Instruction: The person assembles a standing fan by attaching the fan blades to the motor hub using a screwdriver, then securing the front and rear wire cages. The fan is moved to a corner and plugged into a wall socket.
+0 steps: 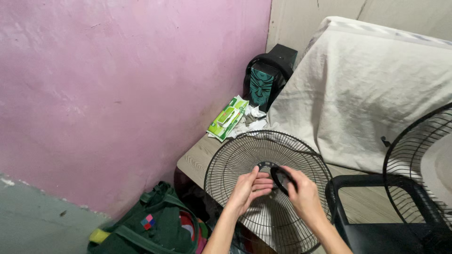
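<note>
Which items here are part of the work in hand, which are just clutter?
In hand:
left hand
right hand
black ring, held by the right hand
round fan grille on the table

Lying about:
green packet
green bag
white cloth
second grille

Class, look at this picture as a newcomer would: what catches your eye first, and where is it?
First, the black wire fan grille lying on the table's near corner, with the left hand and right hand meeting at its hub around a black ring. Next, the big pink wall on the left, and the white cloth draped upper right.
</note>
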